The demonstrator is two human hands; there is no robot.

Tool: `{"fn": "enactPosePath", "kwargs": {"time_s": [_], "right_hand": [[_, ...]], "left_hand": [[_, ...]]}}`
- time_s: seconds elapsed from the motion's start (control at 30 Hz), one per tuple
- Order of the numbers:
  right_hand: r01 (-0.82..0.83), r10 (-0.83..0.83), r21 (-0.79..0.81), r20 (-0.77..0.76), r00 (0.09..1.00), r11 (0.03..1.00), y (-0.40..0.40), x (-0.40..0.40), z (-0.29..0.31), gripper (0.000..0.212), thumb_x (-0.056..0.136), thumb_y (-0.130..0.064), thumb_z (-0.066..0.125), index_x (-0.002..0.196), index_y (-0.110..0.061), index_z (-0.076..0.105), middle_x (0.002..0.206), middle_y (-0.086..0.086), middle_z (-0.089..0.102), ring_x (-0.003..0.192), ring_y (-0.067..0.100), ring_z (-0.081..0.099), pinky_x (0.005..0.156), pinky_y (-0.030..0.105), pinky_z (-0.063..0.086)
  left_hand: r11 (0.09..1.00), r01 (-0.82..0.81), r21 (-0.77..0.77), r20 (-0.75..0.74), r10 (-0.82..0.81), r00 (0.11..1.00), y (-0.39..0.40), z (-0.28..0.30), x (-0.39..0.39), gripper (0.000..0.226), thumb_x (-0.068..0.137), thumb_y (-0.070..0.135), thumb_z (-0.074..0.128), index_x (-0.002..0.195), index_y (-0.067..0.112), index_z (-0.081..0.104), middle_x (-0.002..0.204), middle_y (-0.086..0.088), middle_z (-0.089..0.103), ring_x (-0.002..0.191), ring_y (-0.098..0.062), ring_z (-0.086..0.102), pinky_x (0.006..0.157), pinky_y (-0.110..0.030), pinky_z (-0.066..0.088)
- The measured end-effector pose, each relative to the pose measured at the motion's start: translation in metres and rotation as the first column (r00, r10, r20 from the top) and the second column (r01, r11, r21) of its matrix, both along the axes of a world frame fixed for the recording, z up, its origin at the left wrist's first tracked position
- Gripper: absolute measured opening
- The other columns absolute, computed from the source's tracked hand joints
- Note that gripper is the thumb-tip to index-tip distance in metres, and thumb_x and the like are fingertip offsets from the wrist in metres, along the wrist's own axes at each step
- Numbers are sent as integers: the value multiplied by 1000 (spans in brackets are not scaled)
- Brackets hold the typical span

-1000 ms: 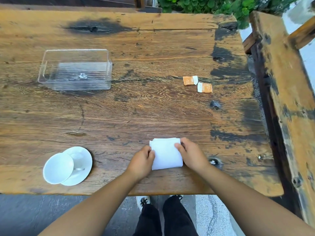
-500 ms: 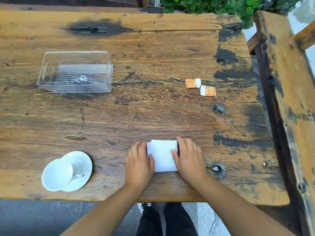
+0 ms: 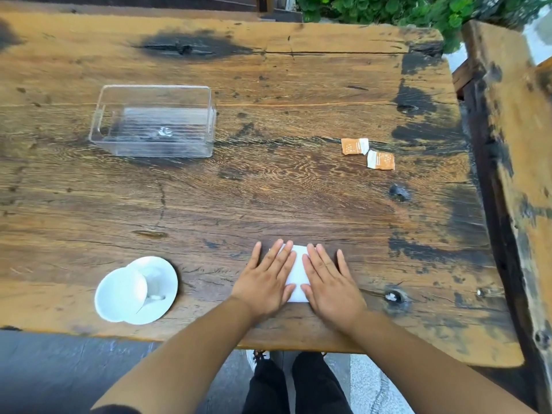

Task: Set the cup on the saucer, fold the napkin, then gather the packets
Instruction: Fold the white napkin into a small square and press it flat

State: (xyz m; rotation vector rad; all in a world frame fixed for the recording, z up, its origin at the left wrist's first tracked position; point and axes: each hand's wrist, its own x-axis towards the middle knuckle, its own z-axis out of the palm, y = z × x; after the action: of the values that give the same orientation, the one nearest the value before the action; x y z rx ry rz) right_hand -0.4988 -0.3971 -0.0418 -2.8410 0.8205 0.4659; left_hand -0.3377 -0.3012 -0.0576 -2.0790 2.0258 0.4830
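A folded white napkin point(image 3: 298, 274) lies near the table's front edge. My left hand point(image 3: 267, 279) and my right hand point(image 3: 328, 282) rest flat on it, palms down, fingers spread, covering most of it; only a strip shows between them. At the front left a white cup point(image 3: 121, 294) sits on a white saucer point(image 3: 162, 297). Two orange-and-white packets point(image 3: 354, 146) point(image 3: 380, 160) lie side by side at the right, well beyond my hands.
A clear plastic box point(image 3: 153, 122) stands at the back left of the worn wooden table point(image 3: 268, 192). A wooden bench point(image 3: 513, 144) runs along the right side, with green plants point(image 3: 403, 10) behind. My legs and shoes show below the table's edge.
Both hands went from pinching the napkin's side edges to lying flat on top of it. The napkin now looks narrower between them.
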Motion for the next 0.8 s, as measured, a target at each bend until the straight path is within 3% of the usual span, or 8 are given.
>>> {"fn": "enactPosePath", "kwargs": {"time_s": [0.1, 0.23, 0.33, 0.47, 0.6, 0.7, 0.8], "right_hand": [[-13, 13, 28, -10, 1000, 1000, 29, 15, 5, 61, 89, -45, 29, 135, -10, 49, 146, 9, 43, 136, 25, 38, 107, 58, 34], [-65, 65, 53, 7, 998, 996, 72, 48, 5, 61, 89, -45, 29, 136, -11, 48, 146, 8, 44, 136, 24, 38, 105, 54, 22], [-84, 85, 52, -15, 996, 995, 92, 69, 5, 61, 89, -46, 31, 137, -11, 46, 147, 7, 43, 137, 23, 36, 109, 58, 30], [-81, 84, 69, -33, 996, 994, 102, 80, 4, 61, 89, -45, 30, 137, -11, 46, 147, 8, 43, 137, 24, 36, 106, 56, 35], [-104, 106, 51, -37, 994, 993, 103, 79, 3, 61, 89, -45, 28, 135, -11, 49, 146, 8, 44, 136, 23, 37, 109, 58, 30], [-118, 119, 50, -21, 993, 992, 102, 79, 9, 62, 89, -48, 29, 135, -12, 49, 145, 7, 46, 136, 23, 37, 106, 52, 17], [-98, 94, 57, 70, 993, 994, 92, 77, 24, 62, 90, -50, 29, 135, -12, 49, 145, 8, 45, 135, 23, 38, 106, 50, 13]], "left_hand": [[1000, -4, 14, 26, 4, 1000, 31, 7, 14, 65, 95, 50, 7, 147, 13, -5, 156, -7, -9, 142, -24, -17, 113, -54, -14], [999, -47, -11, 18, 48, 999, 79, 17, 45, 64, 95, 48, 23, 146, 9, 23, 154, -11, 22, 143, -29, 14, 111, -54, 14], [997, -75, -2, 17, 75, 997, 104, 19, 63, 64, 95, 48, 26, 145, 9, 27, 153, -11, 26, 142, -28, 18, 111, -56, 26], [997, -79, -11, 20, 80, 997, 116, 17, 73, 64, 96, 48, 24, 146, 9, 24, 154, -11, 21, 143, -29, 14, 111, -53, 14], [997, -81, -19, 25, 81, 996, 118, 13, 75, 65, 96, 48, 24, 146, 8, 23, 155, -12, 19, 143, -29, 12, 111, -51, 12], [996, -85, -30, 41, 86, 995, 118, 17, 74, 64, 95, 48, 27, 145, 8, 26, 154, -11, 24, 142, -29, 14, 115, -54, 18], [986, -138, -97, 18, 140, 990, 104, 33, 65, 60, 92, 41, 34, 140, 6, 35, 149, -12, 35, 143, -27, 16, 113, -50, 25]]}}
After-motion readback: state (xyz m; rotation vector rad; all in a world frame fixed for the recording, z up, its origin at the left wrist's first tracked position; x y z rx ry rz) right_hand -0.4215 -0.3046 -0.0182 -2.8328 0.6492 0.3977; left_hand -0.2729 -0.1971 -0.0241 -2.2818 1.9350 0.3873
